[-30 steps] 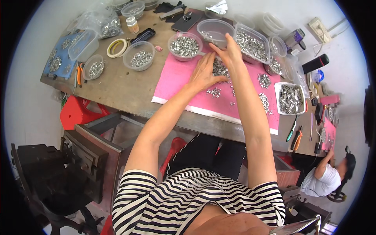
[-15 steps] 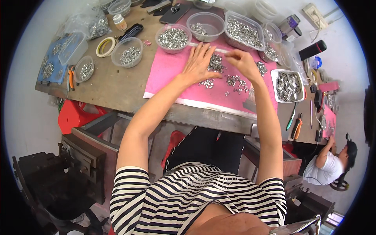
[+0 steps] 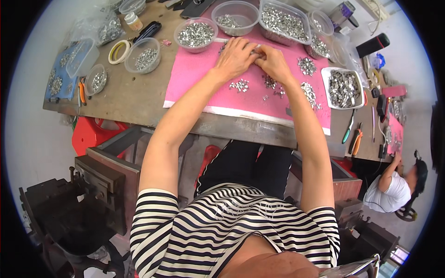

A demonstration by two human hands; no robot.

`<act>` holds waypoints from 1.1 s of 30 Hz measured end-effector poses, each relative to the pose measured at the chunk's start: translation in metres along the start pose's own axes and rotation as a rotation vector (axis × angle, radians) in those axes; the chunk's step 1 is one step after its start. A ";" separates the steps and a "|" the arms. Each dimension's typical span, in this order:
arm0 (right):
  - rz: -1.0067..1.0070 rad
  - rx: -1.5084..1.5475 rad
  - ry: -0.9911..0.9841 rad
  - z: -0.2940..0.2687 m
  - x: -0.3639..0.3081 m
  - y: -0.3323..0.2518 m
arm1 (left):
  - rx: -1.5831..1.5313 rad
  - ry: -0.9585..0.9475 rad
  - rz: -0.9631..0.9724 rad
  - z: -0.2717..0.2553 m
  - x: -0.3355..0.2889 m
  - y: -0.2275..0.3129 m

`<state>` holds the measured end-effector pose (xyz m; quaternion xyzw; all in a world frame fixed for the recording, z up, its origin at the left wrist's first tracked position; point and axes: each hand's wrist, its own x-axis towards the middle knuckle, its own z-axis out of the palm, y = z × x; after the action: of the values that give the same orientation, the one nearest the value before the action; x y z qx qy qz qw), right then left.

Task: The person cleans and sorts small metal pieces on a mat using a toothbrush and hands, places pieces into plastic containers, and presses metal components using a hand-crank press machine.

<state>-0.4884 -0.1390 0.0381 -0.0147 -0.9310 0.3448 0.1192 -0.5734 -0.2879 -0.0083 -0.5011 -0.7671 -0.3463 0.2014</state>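
Both my hands meet above the pink mat [image 3: 194, 88]. My left hand [image 3: 234, 58] has its fingers bent and drawn together, the tips against those of the other hand. My right hand [image 3: 273, 62] is closed in a pinch, and what sits between the fingertips is too small to make out. Around them lie heaps of small shiny metal pieces: a loose pile [image 3: 239, 85] below the left hand, a darker pile [image 3: 270, 82] under the right wrist, a round pile [image 3: 307, 66] and a larger pile [image 3: 308, 94] beside the right forearm.
Along the mat's far edge stand a round tub [image 3: 196, 35], a second tub [image 3: 235, 18] and a rectangular box [image 3: 283, 23] of metal pieces. A white tray [image 3: 343, 89] is at the right, near orange-handled pliers [image 3: 356, 142]. Tape rolls [image 3: 119, 52] lie left; a co-worker [image 3: 388, 191] sits far right.
My left hand has gone from spread fingers to bent ones, and my right hand has moved left to meet it. The heap between them is now mostly covered. The whole view has shifted slightly.
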 end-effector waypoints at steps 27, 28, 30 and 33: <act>-0.038 0.020 -0.139 -0.042 -0.081 -0.030 | -0.045 -0.097 0.058 -0.005 -0.002 -0.008; -0.062 0.003 -0.167 -0.038 -0.091 -0.030 | -0.089 -0.061 0.028 -0.009 -0.002 -0.006; -0.159 -0.079 -0.146 -0.032 -0.110 -0.029 | -0.075 0.006 0.015 -0.021 0.003 0.012; -0.250 -0.142 -0.025 -0.012 -0.124 -0.017 | -0.332 0.233 -0.124 -0.044 -0.001 0.031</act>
<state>-0.3638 -0.1580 0.0319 0.0973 -0.9491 0.2605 0.1481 -0.5470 -0.3131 0.0312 -0.4357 -0.7005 -0.5353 0.1814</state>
